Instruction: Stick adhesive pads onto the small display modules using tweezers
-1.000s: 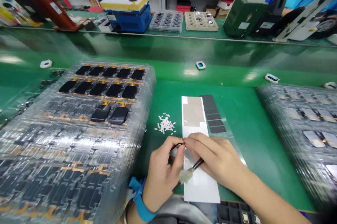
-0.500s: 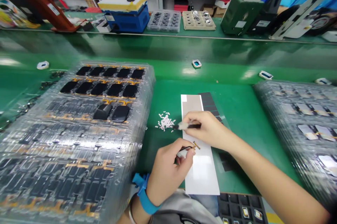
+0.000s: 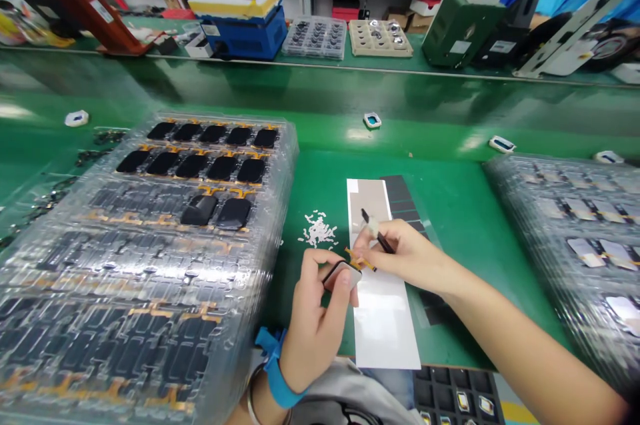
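My left hand (image 3: 320,305) is closed on a small display module (image 3: 347,274), pale on its upper face with a dark edge. An orange flex cable (image 3: 361,260) sticks out from the module toward my right hand (image 3: 403,252). That hand is closed around tweezers (image 3: 381,238) with black ends and a pale wrapped middle; their tip points up and left. Its fingertips are at the flex cable, though I cannot tell whether they grip it. Beneath both hands lies a white liner sheet (image 3: 385,332). Small white pieces (image 3: 320,230) lie in a pile left of it.
Stacked clear trays (image 3: 240,258) with black display modules fill the left side. More stacked trays (image 3: 565,232) stand at the right. A dark strip sheet (image 3: 400,195) lies beside the white liner. A black compartment tray (image 3: 450,382) sits at the bench's front edge.
My left hand has turned the module so its pale face shows. The right hand has come down to the flex cable, and the tweezers now point up, away from the white pieces.
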Tool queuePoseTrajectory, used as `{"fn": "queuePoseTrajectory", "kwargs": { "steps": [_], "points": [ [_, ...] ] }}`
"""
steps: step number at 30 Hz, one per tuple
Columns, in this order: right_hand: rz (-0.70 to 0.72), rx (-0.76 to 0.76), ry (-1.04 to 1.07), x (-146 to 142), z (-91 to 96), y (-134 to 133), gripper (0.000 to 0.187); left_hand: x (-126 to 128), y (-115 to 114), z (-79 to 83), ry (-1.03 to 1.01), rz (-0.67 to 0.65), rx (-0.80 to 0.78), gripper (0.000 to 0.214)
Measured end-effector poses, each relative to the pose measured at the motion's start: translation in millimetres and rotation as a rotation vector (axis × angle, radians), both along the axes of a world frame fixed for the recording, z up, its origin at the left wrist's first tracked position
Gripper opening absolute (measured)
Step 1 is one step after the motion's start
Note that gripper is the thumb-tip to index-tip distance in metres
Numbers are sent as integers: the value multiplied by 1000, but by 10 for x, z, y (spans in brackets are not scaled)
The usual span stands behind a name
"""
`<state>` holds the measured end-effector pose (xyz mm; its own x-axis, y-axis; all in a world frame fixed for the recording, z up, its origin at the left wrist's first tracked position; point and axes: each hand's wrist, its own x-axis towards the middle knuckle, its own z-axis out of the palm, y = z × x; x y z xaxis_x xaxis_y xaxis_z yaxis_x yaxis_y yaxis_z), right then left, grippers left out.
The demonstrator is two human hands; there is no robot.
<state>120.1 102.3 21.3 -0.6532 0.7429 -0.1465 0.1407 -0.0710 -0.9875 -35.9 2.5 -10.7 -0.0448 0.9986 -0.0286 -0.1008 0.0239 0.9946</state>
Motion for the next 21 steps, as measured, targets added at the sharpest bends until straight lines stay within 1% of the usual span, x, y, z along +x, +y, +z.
{"fn": "queuePoseTrajectory", "kwargs": {
  "steps": [3,7,10,14,17,19,21],
  "points": [
    [11,-150,99,24,-24,-80,37,1,13,14,-16,-13,-18,17],
    [-14,-200,127,11,-47,-123,37,-2,13,27,7,-16,-34,19],
    [9,-221,116,23,-54,-124,34,1,9,26,26,-20,-41,19],
    [-22,-200,58,45,-71,-123,35,6,13,23,42,-28,-61,21],
    [-45,-187,56,31,-81,-143,36,3,13,20,31,-35,-79,22],
    [-57,-116,54,8,-77,-173,35,-1,5,17,4,-44,-83,22],
    [-104,11,26,-18,-67,-211,31,-7,-7,15,-35,-55,-93,22]
  ]
}}
